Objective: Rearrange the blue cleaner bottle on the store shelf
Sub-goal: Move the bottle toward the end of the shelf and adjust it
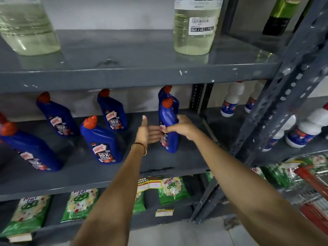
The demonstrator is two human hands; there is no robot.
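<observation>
A blue cleaner bottle (168, 126) with a red cap stands upright on the grey middle shelf (106, 176), towards its right end. My right hand (182, 126) grips its waist from the right. My left hand (147, 130) is beside it on the left, thumb up, fingers flat and reaching to the label; whether they touch it is unclear. A second blue bottle (167, 94) stands directly behind, mostly hidden.
Several more blue bottles (101, 141) stand spread over the left of the same shelf. Two clear bottles of pale liquid (195, 32) sit on the shelf above. White bottles (230, 100) fill the unit to the right, behind a slotted post (276, 107). Green detergent packs (79, 205) lie below.
</observation>
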